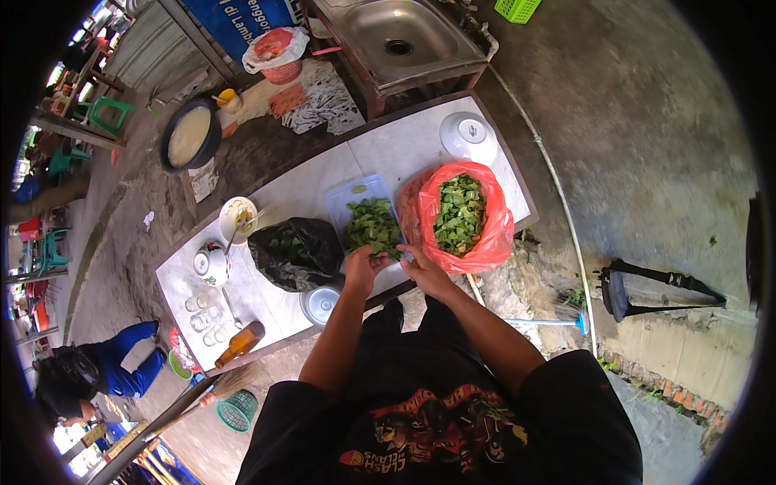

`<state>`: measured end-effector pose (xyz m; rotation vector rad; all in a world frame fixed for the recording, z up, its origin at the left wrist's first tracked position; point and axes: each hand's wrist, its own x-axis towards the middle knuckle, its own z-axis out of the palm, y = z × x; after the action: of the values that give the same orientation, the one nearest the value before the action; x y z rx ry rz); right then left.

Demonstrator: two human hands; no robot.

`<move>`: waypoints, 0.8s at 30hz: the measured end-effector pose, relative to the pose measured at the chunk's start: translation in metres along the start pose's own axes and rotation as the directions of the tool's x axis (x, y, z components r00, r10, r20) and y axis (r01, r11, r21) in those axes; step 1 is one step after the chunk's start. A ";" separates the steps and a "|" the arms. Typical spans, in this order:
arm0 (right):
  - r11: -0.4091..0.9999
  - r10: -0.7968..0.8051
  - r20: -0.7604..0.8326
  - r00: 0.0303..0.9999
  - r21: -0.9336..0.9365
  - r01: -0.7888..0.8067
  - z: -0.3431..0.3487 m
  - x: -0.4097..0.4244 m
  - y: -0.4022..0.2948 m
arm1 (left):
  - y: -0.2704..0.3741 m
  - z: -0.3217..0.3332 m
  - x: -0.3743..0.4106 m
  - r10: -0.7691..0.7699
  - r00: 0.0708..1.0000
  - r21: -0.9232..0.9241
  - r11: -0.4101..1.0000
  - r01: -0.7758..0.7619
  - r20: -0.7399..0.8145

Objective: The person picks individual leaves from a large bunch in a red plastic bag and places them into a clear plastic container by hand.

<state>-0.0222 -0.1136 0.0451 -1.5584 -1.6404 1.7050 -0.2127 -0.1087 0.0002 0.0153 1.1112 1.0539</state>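
Observation:
Both hands meet over the near end of a light-blue plastic tray (335, 193) heaped with chopped leafy greens (371, 223). Fingers of my left hand (362, 271) pinch some leaves at the near edge of the heap. Opposite it, my right hand (425, 273) has its fingertips on the same leaves; the exact grip is partly hidden. To the right of the tray, a red plastic bag (500, 215) stands wide at the mouth, full of cut greens (459, 212). On the left, a black plastic bag (324, 242) has darker leaves inside.
On the white table (303, 173) are an upturned bowl (464, 136), a used bowl with cutlery (235, 219), several glasses (206, 318), a brown bottle (242, 344) and a metal lid (321, 305). A steel sink (418, 51) stands beyond. A person (100, 364) bends at lower left.

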 end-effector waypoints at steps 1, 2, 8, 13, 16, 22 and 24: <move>1.000 0.021 0.013 1.000 -0.017 -0.021 -0.003 -0.002 -0.003 | 0.000 0.001 0.000 -0.005 1.000 0.004 1.000 0.005 0.008; 0.999 0.043 0.026 0.999 -0.034 -0.042 -0.006 -0.002 -0.007 | 0.000 0.002 0.000 -0.002 1.000 0.023 1.000 0.002 0.008; 1.000 0.029 0.044 0.999 -0.009 -0.028 -0.014 -0.002 -0.010 | 0.000 0.016 -0.005 -0.001 1.000 0.083 0.997 -0.001 0.022; 0.995 0.028 0.086 0.996 0.092 -0.035 -0.011 0.003 0.000 | 0.001 0.020 -0.008 -0.012 1.000 0.058 0.998 0.010 0.028; 0.991 -0.028 0.066 0.997 0.129 0.019 -0.009 0.004 0.006 | -0.002 0.014 -0.003 -0.021 0.999 0.041 0.999 0.019 0.045; 0.993 -0.060 0.043 0.997 0.103 0.056 -0.010 0.003 0.009 | -0.002 0.013 -0.002 -0.020 1.000 0.069 0.997 0.020 0.003; 0.994 -0.069 0.032 0.997 0.086 0.066 -0.007 0.008 0.016 | -0.002 0.014 -0.005 -0.011 1.000 0.083 0.997 0.010 0.011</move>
<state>-0.0124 -0.1089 0.0296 -1.4256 -1.5966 1.7526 -0.2012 -0.1070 0.0093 0.0808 1.1430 0.9967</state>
